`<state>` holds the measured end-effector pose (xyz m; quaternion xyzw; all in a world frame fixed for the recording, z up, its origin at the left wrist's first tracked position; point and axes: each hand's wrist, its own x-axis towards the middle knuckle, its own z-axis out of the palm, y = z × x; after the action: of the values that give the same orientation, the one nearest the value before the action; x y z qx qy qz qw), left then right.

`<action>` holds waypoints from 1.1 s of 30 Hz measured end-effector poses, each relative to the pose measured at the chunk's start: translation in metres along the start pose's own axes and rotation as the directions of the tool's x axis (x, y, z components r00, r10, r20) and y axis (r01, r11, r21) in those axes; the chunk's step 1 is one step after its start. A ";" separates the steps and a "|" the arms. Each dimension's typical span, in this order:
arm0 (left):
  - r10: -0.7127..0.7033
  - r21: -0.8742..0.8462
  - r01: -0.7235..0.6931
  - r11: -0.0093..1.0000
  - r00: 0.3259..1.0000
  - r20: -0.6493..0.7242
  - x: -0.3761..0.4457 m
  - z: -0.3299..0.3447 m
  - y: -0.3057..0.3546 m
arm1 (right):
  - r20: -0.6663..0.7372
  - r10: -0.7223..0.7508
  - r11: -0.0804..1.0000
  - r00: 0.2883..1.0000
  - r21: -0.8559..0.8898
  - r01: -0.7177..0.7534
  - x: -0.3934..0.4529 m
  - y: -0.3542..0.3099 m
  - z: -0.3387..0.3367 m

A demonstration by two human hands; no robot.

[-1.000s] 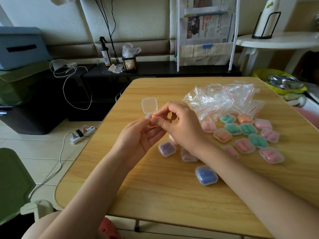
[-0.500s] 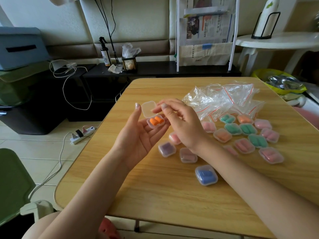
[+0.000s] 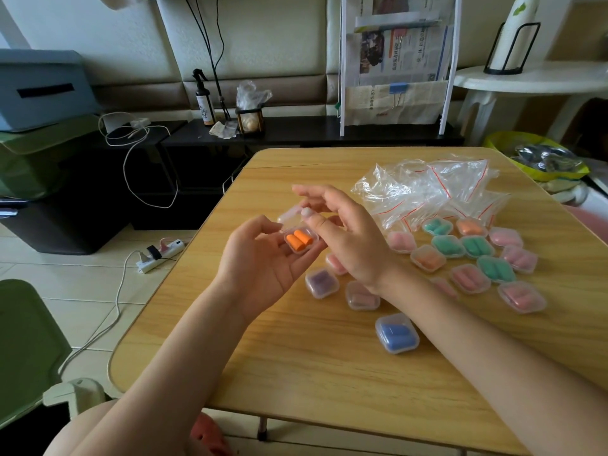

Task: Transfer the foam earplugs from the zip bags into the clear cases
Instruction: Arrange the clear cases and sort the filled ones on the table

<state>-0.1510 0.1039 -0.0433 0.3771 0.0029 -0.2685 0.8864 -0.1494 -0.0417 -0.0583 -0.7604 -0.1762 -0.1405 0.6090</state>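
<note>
Left hand [image 3: 260,258] cradling open clear case [image 3: 301,242] with two orange earplugs [image 3: 298,241], right hand [image 3: 348,238] loose-fingered just right, thumb touching lid.

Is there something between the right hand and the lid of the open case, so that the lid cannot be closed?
Nothing visible. The right hand is already at the raised lid, above the orange earplugs in the case held by the left hand.

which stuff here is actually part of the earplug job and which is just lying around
Job: orange earplugs in open clear case, held by left hand; right hand; filled cases; zip bags.

Lying about: spray bottle, newspapers, power strip.
</note>
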 end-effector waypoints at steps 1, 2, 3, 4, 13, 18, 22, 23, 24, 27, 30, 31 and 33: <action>-0.004 -0.017 0.004 1.000 1.000 0.006 0.000 -0.001 0.000 | 0.011 0.005 1.000 1.000 0.000 -0.005 0.000 -0.001 -0.001; -0.004 -0.034 0.005 0.999 1.000 0.011 -0.001 -0.003 0.001 | 0.027 0.005 1.000 1.000 -0.018 -0.005 0.000 -0.001 -0.001; -0.002 -0.052 0.004 0.999 1.000 0.022 -0.001 -0.004 0.001 | 0.045 -0.004 0.998 0.999 -0.059 0.007 0.000 0.000 -0.001; 0.001 -0.065 0.001 0.998 1.000 0.030 -0.001 -0.006 0.001 | 0.063 -0.018 0.993 0.998 -0.113 0.025 0.000 0.001 -0.001; 0.012 0.161 0.000 0.987 0.997 -0.076 0.007 -0.005 -0.003 | 0.105 -0.119 0.897 0.987 -0.414 0.153 0.001 0.012 0.002; -0.015 0.202 0.030 0.979 0.997 -0.076 0.008 -0.003 -0.005 | 0.066 -0.221 0.847 0.973 -0.482 0.226 0.004 0.011 0.001; 0.060 0.245 -0.045 0.968 0.997 -0.053 0.009 -0.007 -0.003 | 0.062 -0.186 0.861 0.981 -0.471 0.193 0.002 0.008 -0.002; 0.115 0.314 -0.088 0.945 0.991 -0.069 0.009 -0.007 -0.005 | 0.084 -0.165 0.861 0.983 -0.473 0.185 0.002 0.008 -0.003; 0.179 0.413 -0.122 0.903 0.978 -0.102 0.009 -0.007 -0.007 | 0.105 -0.146 0.864 0.984 -0.471 0.179 0.001 0.008 -0.003; 0.329 0.725 -0.091 0.683 0.924 -0.194 0.009 -0.007 -0.015 | 0.126 -0.082 0.884 0.989 -0.449 0.130 0.001 0.012 -0.003; 0.457 0.951 -0.073 0.300 0.886 -0.076 0.007 -0.005 -0.021 | 0.102 -0.078 0.877 0.992 -0.466 0.117 0.003 0.016 -0.005; 0.472 0.986 -0.070 0.149 0.881 -0.009 0.007 -0.005 -0.023 | 0.090 -0.076 0.869 0.993 -0.483 0.110 0.003 0.017 -0.005; 0.444 0.996 -0.072 -0.061 0.891 0.092 0.008 -0.007 -0.028 | 0.075 -0.079 0.847 0.994 -0.521 0.107 0.005 0.020 -0.006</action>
<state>-0.1567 0.0888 -0.0688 0.9124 -0.1418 0.0375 0.3821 -0.1365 -0.0512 -0.0724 -0.8915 -0.1833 -0.1931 0.3666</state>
